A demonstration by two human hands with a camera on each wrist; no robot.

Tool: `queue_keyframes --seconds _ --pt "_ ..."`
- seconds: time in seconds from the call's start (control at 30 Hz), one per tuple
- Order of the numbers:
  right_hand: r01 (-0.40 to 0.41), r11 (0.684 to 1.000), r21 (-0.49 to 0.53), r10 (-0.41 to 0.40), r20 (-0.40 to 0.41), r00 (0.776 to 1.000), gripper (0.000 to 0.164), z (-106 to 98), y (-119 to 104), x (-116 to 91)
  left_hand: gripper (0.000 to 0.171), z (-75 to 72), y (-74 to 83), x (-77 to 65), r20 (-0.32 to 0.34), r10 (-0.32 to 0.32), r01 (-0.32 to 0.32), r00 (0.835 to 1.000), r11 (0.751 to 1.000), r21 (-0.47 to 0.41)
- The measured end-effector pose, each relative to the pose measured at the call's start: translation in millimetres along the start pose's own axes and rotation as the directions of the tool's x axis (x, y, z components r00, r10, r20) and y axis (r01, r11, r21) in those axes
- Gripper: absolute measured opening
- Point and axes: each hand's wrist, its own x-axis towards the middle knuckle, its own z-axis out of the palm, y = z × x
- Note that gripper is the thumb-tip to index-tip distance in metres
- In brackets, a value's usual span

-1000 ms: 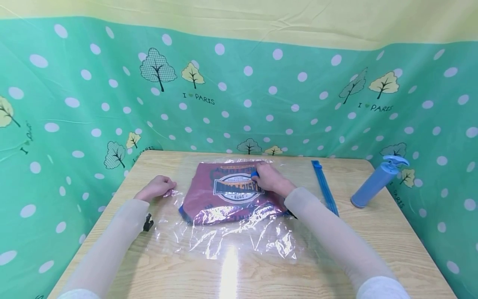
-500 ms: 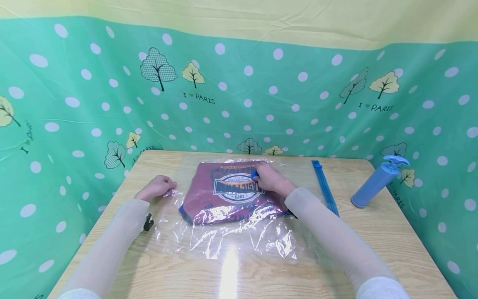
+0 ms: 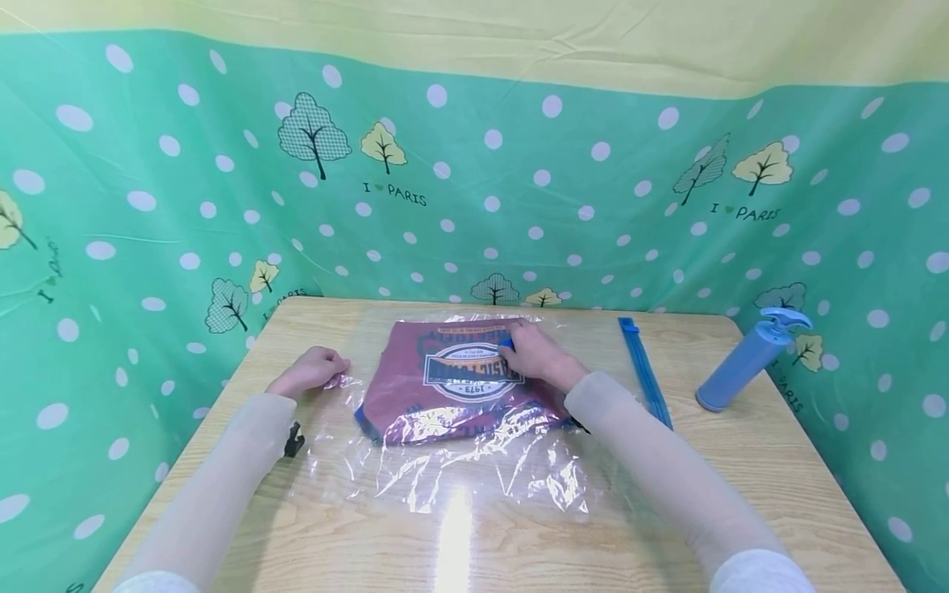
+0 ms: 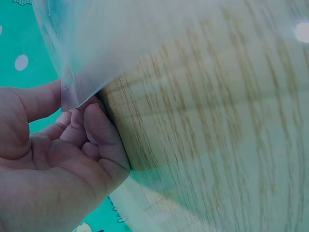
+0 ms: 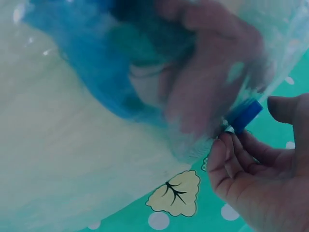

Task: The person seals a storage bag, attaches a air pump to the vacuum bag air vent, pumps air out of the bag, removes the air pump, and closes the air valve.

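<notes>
A large clear plastic bag (image 3: 415, 473) lies on the table with folded maroon fabric (image 3: 404, 362) inside it. The fabric carries a round printed badge, upside down in the head view, and a blue edge. At the bag's left side, my left hand (image 3: 311, 371) pinches a corner of the film (image 4: 72, 94) between thumb and fingers. Over the fabric's upper right, my right hand (image 3: 537, 354) is curled round a small blue valve cap (image 5: 245, 116) on the bag. In the right wrist view its fingertips touch the cap's underside, with the thumb beside the top.
A flat blue zip strip (image 3: 643, 371) lies on the wooden table (image 3: 519, 552) to the right of the bag. Further right stands a blue hand pump (image 3: 745, 371) with a T-shaped handle. A green dotted curtain (image 3: 474, 181) encloses the back and sides.
The right hand's fingers shift slightly round the blue cap, so the visible part of it changes. The left hand, bag and fabric stay in place.
</notes>
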Motion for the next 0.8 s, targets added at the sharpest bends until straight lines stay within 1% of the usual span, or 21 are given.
queue_keyframes --seconds 0.07,0.2,0.37,0.57,0.67,0.8 --pt "-0.019 1.000 0.013 0.019 -0.019 1.000 0.054 0.7 0.7 0.1 0.029 0.2 0.8 -0.4 0.000 -0.003 0.003 1.000 1.000 -0.005" --pt "-0.013 1.000 0.001 0.013 -0.041 0.999 0.045 1.5 2.2 -0.1 0.028 1.0 1.8 -0.1 -0.005 -0.017 0.017 1.000 1.000 -0.018" --pt "0.003 1.000 0.019 -0.002 -0.049 0.999 0.038 1.6 1.8 -0.5 0.027 0.8 2.3 -0.1 -0.009 -0.022 0.022 1.000 0.999 -0.027" --pt "-0.001 1.000 0.030 0.003 -0.045 0.999 0.029 1.9 1.1 -0.7 0.027 1.0 1.5 0.7 -0.005 -0.020 0.020 1.000 0.999 -0.029" --pt "0.014 1.000 0.020 -0.013 -0.043 0.999 0.031 1.9 1.4 -0.6 0.027 1.3 1.3 0.7 -0.002 -0.012 0.012 1.000 1.000 -0.022" --pt "0.043 0.999 -0.004 -0.043 -0.040 0.998 0.044 1.6 1.7 -0.9 0.027 1.6 1.7 0.3 -0.004 -0.008 0.008 1.000 1.000 -0.023"
